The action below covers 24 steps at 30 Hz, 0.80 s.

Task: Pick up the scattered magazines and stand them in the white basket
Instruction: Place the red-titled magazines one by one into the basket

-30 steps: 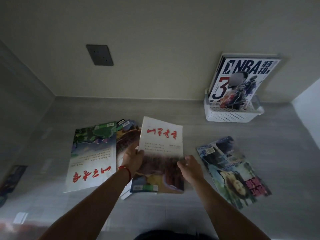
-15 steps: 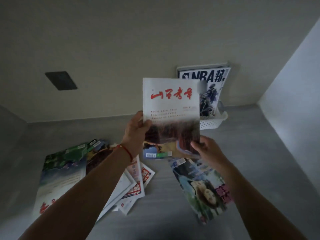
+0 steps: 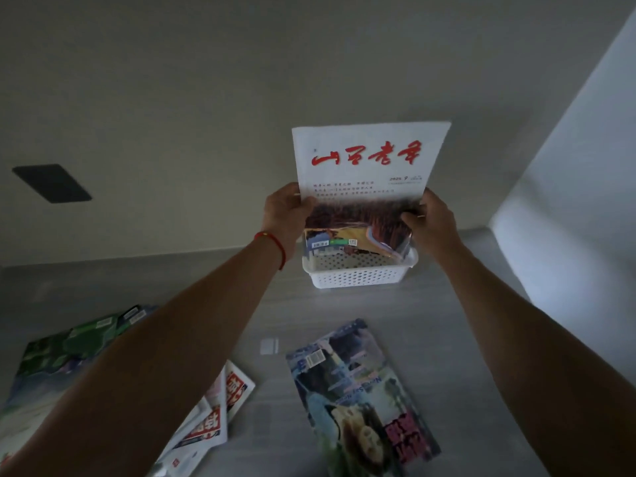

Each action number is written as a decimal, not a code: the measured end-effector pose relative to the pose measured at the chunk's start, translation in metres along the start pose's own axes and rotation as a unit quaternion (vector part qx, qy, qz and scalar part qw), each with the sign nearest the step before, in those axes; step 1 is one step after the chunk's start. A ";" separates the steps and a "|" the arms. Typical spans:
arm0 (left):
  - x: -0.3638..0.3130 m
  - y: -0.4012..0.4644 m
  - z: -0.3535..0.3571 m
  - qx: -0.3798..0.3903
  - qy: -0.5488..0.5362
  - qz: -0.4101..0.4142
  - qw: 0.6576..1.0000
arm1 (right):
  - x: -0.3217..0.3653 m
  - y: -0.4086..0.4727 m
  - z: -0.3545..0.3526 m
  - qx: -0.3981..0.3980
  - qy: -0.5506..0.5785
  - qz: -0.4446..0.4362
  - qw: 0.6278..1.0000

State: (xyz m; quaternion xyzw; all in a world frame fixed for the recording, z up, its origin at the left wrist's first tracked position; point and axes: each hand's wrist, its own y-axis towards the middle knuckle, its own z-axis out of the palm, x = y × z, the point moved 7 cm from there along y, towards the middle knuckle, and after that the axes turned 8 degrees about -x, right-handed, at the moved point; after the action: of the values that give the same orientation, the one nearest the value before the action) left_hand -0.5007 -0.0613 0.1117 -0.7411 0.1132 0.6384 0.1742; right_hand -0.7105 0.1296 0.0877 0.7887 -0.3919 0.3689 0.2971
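I hold a white-covered magazine with red characters (image 3: 364,163) upright over the white perforated basket (image 3: 358,275) at the back of the grey table. My left hand (image 3: 284,215) grips its left edge and my right hand (image 3: 432,215) grips its right edge. At least one more magazine (image 3: 340,241) is held behind it, and their lower ends dip into the basket. Whatever else stands in the basket is hidden by them. On the table lie a blue-toned magazine (image 3: 361,397), a green one (image 3: 65,356) and white ones with red print (image 3: 213,418).
The basket stands against the beige back wall, near a white side wall (image 3: 578,201) at the right. A dark wall plate (image 3: 51,183) is at the left. A small pale tape mark (image 3: 269,346) is on the grey table (image 3: 447,321).
Both hands have lifted the white-covered magazine off the table, carried it back and right to the basket and lowered its bottom edge in. It now hides the NBA magazine standing there.
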 end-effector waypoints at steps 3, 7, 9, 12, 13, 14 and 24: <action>0.017 0.014 0.009 -0.022 -0.004 -0.026 0.999 | -0.014 0.015 0.014 0.003 -0.016 -0.024 1.000; 0.043 0.026 0.014 -0.068 -0.011 -0.050 0.996 | -0.030 0.027 0.034 0.027 -0.064 -0.048 0.996; 0.056 0.030 0.017 -0.078 -0.014 -0.059 0.995 | -0.037 0.030 0.041 0.023 -0.092 -0.060 0.994; 0.069 0.033 0.023 -0.086 -0.021 -0.068 0.994 | -0.050 0.035 0.047 0.004 -0.115 -0.050 0.992; 0.072 0.035 0.024 -0.094 -0.024 -0.068 0.993 | -0.052 0.037 0.049 -0.004 -0.117 -0.046 0.992; 0.074 0.037 0.024 -0.107 -0.025 -0.070 0.991 | -0.053 0.038 0.051 -0.012 -0.116 -0.046 0.992; 0.101 0.034 0.018 -0.176 -0.070 -0.114 0.975 | -0.048 0.018 0.073 -0.014 -0.071 -0.057 0.996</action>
State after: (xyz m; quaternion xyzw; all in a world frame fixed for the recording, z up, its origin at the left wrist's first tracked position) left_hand -0.5144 -0.0796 0.0056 -0.7218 -0.0983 0.6745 0.1198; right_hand -0.7206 0.0841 0.0122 0.8293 -0.3717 0.2892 0.3006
